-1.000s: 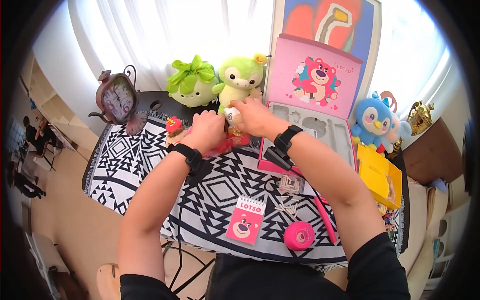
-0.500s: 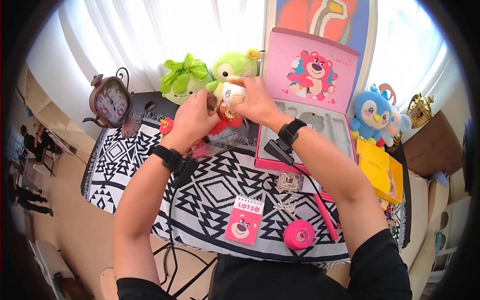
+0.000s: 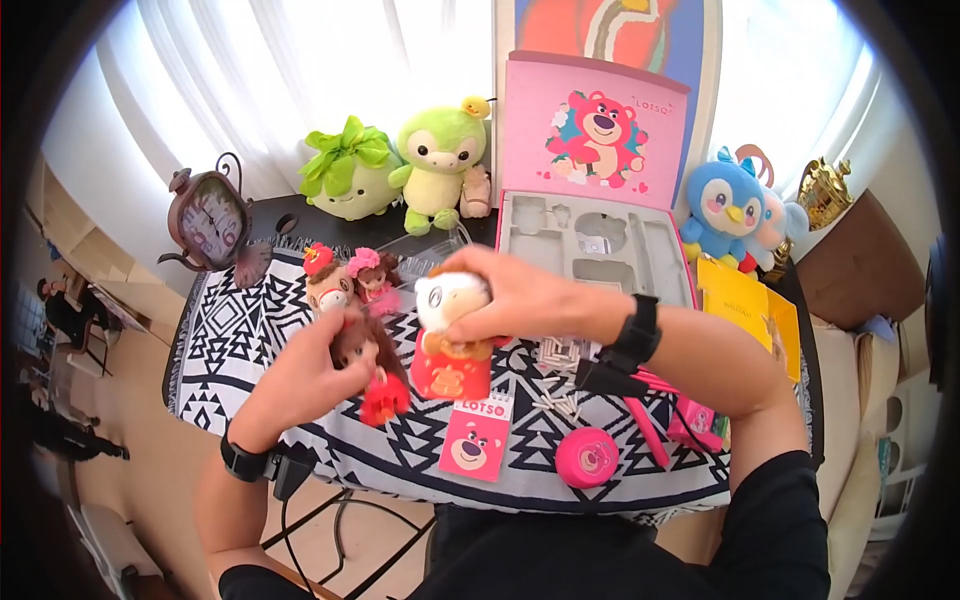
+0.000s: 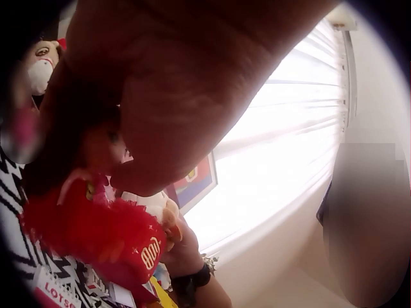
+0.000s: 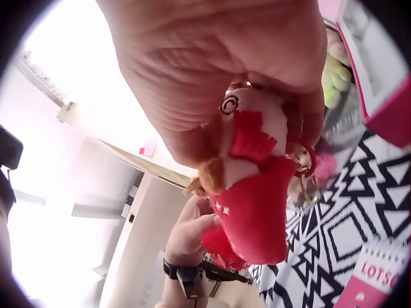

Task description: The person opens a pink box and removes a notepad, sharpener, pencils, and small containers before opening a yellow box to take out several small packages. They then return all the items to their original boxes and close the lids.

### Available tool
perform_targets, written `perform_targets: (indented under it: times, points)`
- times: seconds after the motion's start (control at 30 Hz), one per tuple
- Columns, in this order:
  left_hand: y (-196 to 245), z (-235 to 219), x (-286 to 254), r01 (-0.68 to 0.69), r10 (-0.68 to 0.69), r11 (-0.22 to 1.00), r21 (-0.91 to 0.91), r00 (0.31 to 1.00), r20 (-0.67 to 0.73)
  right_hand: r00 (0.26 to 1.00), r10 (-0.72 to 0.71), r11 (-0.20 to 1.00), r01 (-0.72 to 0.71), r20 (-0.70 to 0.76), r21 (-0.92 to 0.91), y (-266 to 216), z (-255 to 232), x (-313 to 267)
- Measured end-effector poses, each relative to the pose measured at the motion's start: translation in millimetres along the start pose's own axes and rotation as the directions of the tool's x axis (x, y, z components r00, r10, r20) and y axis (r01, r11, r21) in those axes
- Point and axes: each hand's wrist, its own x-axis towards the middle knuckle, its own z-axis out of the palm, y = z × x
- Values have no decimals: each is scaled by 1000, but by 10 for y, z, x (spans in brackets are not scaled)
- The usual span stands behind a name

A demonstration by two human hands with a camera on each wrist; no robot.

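Note:
My left hand (image 3: 295, 380) grips a small doll with long brown hair and a fluffy red dress (image 3: 383, 398), held above the patterned cloth at the left. In the left wrist view the doll's red dress (image 4: 80, 224) hangs below my fingers, its head partly hidden. My right hand (image 3: 525, 300) pinches the head of a white plush animal (image 3: 450, 298) with a spiral eye and a red, gold-marked lower body, right of the doll. That red body (image 5: 253, 215) fills the middle of the right wrist view.
Behind my left hand are a plush with a red hat (image 3: 325, 285) and a pink-haired doll (image 3: 375, 280). Green plushes (image 3: 440, 165), a clock (image 3: 210, 220) and an open pink box (image 3: 600, 205) stand behind. A LOTSO notepad (image 3: 475, 445) and pink round container (image 3: 587, 457) lie in front.
Both hands have come from the back of the table toward me. The white plush has travelled forward in my right hand, and the brown-haired doll now shows in my left.

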Motion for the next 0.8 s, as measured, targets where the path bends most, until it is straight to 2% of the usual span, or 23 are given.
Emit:
perform_targets:
  times: [0.07, 0.1, 0.17, 0.2, 0.23, 0.27, 0.3, 0.33, 0.37, 0.43, 0.47, 0.5, 0.57, 0.6, 0.63, 0.7, 0.77, 0.8]
  points:
    - [-143, 72, 57, 82, -80, 997, -12, 988, 130, 967, 169, 969, -198, 191, 147, 106, 169, 35]
    - [-223, 115, 112, 115, -114, 993, 10, 974, 195, 968, 165, 970, -194, 191, 146, 186, 232, 78]
    - [-632, 306, 315, 59, -39, 994, -87, 975, 217, 955, 216, 976, -217, 205, -18, 297, 330, 184]
    - [-603, 351, 357, 74, -60, 996, -57, 972, 228, 948, 265, 959, -240, 175, -153, 278, 350, 215]
    - [-554, 409, 412, 90, -80, 996, -29, 968, 240, 949, 262, 959, -236, 178, -155, 336, 381, 281]
    - [-605, 457, 481, 91, -82, 995, -30, 968, 236, 969, 224, 918, -175, 101, -357, 437, 417, 371]
    - [-700, 528, 563, -5, -4, 999, 49, 984, 178, 985, 172, 829, -125, 34, -546, 544, 444, 437]
    - [-762, 594, 607, -93, 77, 987, 131, 989, 127, 979, 202, 836, -163, 17, -525, 526, 446, 465]
    - [-818, 650, 629, -89, 74, 988, 125, 990, 124, 978, 205, 834, -162, 24, -528, 512, 474, 469]
    - [-895, 726, 650, -217, 233, 930, 296, 972, -18, 977, 214, 584, -127, 2, -801, 436, 546, 441]
    - [-842, 724, 586, -229, 269, 904, 361, 961, -65, 991, 120, 482, -117, -66, -868, 301, 580, 378]
    - [-775, 698, 511, -224, 263, 907, 356, 963, -65, 990, 125, 483, -114, -60, -868, 264, 577, 398]
    - [-501, 555, 317, -113, 217, 880, 462, 960, -177, 998, -7, 501, -47, -58, -864, 232, 526, 510]
    - [-455, 450, 266, -145, 275, 861, 487, 939, -207, 999, -53, 534, 20, -10, -846, 239, 485, 584]
    - [-527, 359, 303, -145, 274, 860, 489, 940, -204, 999, -52, 537, 19, -11, -843, 239, 473, 667]
    - [-673, 128, 432, -74, 342, 824, 562, 855, -389, 986, -158, 627, 55, -57, -777, 207, 502, 879]
    - [-682, -48, 548, 21, 384, 753, 658, 798, -465, 973, -222, 666, 110, -56, -737, 257, 554, 1141]
    - [-798, -93, 656, 61, 359, 747, 662, 802, -478, 964, -263, 648, 148, -37, -747, 304, 584, 1268]
